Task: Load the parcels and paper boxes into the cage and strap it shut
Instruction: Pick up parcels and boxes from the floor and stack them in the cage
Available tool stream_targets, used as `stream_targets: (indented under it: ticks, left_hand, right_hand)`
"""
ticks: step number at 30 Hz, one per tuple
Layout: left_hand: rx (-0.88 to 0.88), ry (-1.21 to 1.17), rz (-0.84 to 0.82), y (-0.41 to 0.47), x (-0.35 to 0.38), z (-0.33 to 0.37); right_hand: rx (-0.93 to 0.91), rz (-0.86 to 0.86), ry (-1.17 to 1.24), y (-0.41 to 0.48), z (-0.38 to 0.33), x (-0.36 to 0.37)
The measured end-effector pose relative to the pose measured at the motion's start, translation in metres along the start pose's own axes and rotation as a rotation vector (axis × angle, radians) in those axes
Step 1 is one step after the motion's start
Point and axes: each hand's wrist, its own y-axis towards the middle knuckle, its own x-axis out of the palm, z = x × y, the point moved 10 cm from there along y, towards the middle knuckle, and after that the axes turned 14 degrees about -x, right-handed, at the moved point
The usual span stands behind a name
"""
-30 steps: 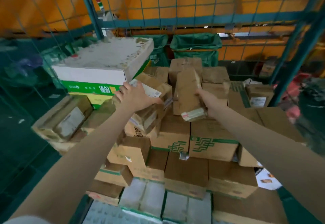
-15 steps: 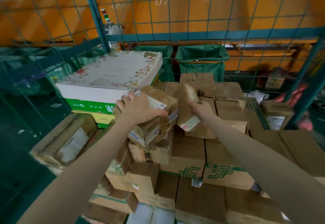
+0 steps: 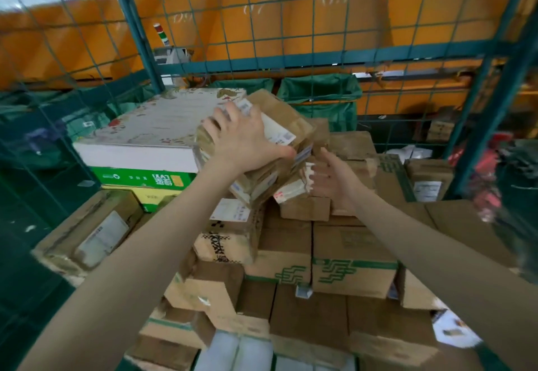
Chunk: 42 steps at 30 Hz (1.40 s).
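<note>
Several rows of brown paper boxes (image 3: 352, 271) filled the near part of the cage (image 3: 320, 57). Above them, left hand (image 3: 244, 140) gripped a tilted parcel (image 3: 294, 121) from the top, fingers curled over its far edge. Right hand (image 3: 334, 180) was spread-fingered and blurred, just beside a small parcel (image 3: 292, 188); contact unclear. Behind lay a white flowered box (image 3: 157, 126).

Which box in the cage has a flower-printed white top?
The wide flat box at the back left, lying on the green carton; the parcels heaped beside it are plain brown cardboard.
</note>
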Motion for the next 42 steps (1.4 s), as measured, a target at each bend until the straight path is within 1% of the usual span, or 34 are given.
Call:
stream_targets:
  ticks: [3,7,9,13,15,16,19,21,22,25,28,30,32,35,37,42]
  left_hand:
    - [0.07,-0.052,-0.025,-0.009,0.002,0.046]
    - [0.231,-0.075,-0.018,-0.028,0.006,0.114]
    - [0.332,-0.068,-0.019,-0.038,0.013,0.144]
    - [0.503,-0.053,-0.065,-0.053,0.036,0.192]
    - [0.575,-0.067,-0.095,-0.058,0.048,0.22]
    - [0.603,-0.079,-0.113,-0.06,0.053,0.231]
    - [0.718,-0.115,-0.14,-0.069,0.069,0.268]
    - [0.76,-0.119,-0.104,-0.074,0.076,0.272]
    - [0.752,-0.148,-0.098,-0.072,0.08,0.272]
    - [0.619,-0.223,-0.064,-0.05,0.098,0.252]
    - [0.336,-0.124,-0.049,-0.009,0.129,0.203]
    - [0.107,-0.039,-0.112,0.016,0.153,0.162]
    - [-0.097,-0.002,-0.233,0.034,0.178,0.124]
    - [-0.323,-0.027,-0.38,0.044,0.208,0.081]
    - [-0.377,-0.073,-0.426,0.046,0.22,0.068]
    - [-0.389,-0.153,-0.428,0.058,0.222,0.057]
  right_hand:
    - [-0.067,-0.035,0.141,-0.012,-0.026,-0.015]
    - [-0.143,0.017,0.234,-0.031,-0.057,-0.064]
    - [-0.161,0.024,0.252,-0.042,-0.067,-0.092]
    - [-0.161,0.021,0.172,-0.063,-0.074,-0.145]
    - [-0.196,0.038,0.173,-0.072,-0.082,-0.168]
    - [-0.208,0.069,0.186,-0.075,-0.085,-0.176]
    - [-0.233,0.256,0.164,-0.077,-0.087,-0.213]
    - [-0.225,0.357,0.1,-0.073,-0.083,-0.232]
    - [-0.22,0.419,0.052,-0.071,-0.079,-0.25]
    - [-0.175,0.561,-0.035,-0.064,-0.067,-0.296]
    - [-0.136,0.655,-0.032,-0.046,-0.049,-0.327]
    - [-0.122,0.688,-0.028,-0.031,-0.041,-0.337]
    - [-0.119,0.689,-0.025,-0.01,-0.035,-0.341]
    - [-0.116,0.692,-0.03,0.02,-0.028,-0.337]
    - [-0.113,0.711,-0.058,0.034,-0.023,-0.334]
    - [-0.052,0.693,-0.144,0.066,-0.002,-0.337]
